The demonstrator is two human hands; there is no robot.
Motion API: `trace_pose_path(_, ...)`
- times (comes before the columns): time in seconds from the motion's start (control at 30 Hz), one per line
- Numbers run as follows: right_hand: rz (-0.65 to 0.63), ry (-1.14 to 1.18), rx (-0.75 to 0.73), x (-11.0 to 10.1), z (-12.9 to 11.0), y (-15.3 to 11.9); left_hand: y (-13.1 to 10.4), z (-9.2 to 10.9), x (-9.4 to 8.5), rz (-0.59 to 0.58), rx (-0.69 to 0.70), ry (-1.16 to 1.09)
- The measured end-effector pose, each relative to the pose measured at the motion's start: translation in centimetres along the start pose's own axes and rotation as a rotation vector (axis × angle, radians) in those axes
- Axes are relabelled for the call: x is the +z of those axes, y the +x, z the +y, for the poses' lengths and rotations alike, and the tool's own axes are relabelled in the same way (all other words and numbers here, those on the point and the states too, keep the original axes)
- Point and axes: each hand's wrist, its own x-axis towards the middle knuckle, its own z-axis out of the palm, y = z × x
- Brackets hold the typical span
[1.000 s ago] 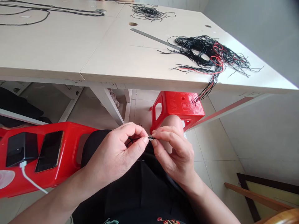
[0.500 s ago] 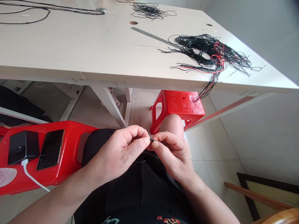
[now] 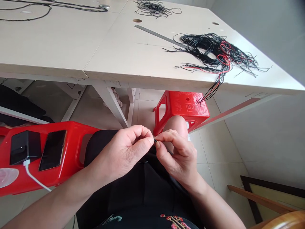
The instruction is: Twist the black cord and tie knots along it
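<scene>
Over my lap, my left hand [image 3: 133, 148] pinches a short piece of black cord [image 3: 155, 140] between thumb and forefinger. My right hand [image 3: 177, 152] meets it there, its thumb and forefinger closed about the cord's right end. Only a small dark, knotted-looking bit shows between the fingertips; the rest of the cord is hidden by the hands or lost against the black clothing. On the table in front lies a tangled bundle of black and red cords [image 3: 212, 52], some strands hanging over the edge. A metal ruler [image 3: 159, 36] runs partly under that bundle.
A pale table [image 3: 124, 60] spans the front. On it lie a smaller heap of black cord [image 3: 153, 8] and long black cords [image 3: 78, 6]. A red stool [image 3: 188, 106] stands underneath. At left, another red stool [image 3: 73, 133] carries a phone [image 3: 52, 149] and a black power bank [image 3: 25, 148].
My right forefinger has straightened and the thumb has shifted a little on the cord. My left hand keeps its pinch. The whole view has tilted slightly.
</scene>
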Motion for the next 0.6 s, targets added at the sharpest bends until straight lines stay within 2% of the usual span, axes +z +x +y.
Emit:
trace_pose_path(0.4,-0.014,-0.053,-0.050,0.1,0.3,0.4,0.2,-0.2,0.2,0.036,0.112,0.135)
trace_pose_path(0.47,-0.010,-0.036,-0.023,0.2,0.3,0.3,0.1,-0.6,0.1,0.101,0.193,0.165)
trace_pose_path(0.6,-0.001,-0.027,0.010,0.2,0.2,0.1,-0.3,-1.0,-0.1,0.222,0.476,0.344)
